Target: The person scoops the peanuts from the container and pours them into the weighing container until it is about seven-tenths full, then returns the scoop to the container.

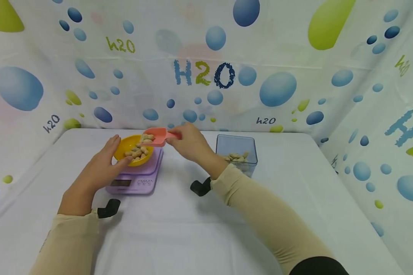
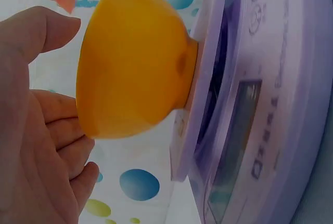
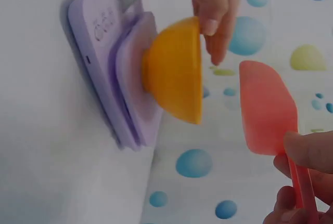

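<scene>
My right hand [image 1: 192,143] grips the handle of a coral-pink scoop [image 1: 160,136]. Several unshelled peanuts [image 1: 147,138] lie at its front, which overlaps the rim of a yellow bowl [image 1: 122,146] in the head view; the right wrist view shows the scoop above the bowl's opening. More peanuts [image 1: 137,152] fill part of the bowl. Under it is a purple kitchen scale [image 1: 132,186], its display dark. My left hand [image 1: 96,168] is at the bowl's left side, thumb and fingers spread about the rim, fingertips [image 2: 86,143] right at the yellow wall in the left wrist view.
A clear square container [image 1: 236,144] with peanuts [image 1: 235,157] stands right of the scale, partly hidden by my right forearm. White cloth [image 1: 179,229] covers the table, and a patterned curtain [image 1: 141,84] hangs behind it. A dark camera mount [image 1: 109,208] juts from my left wrist.
</scene>
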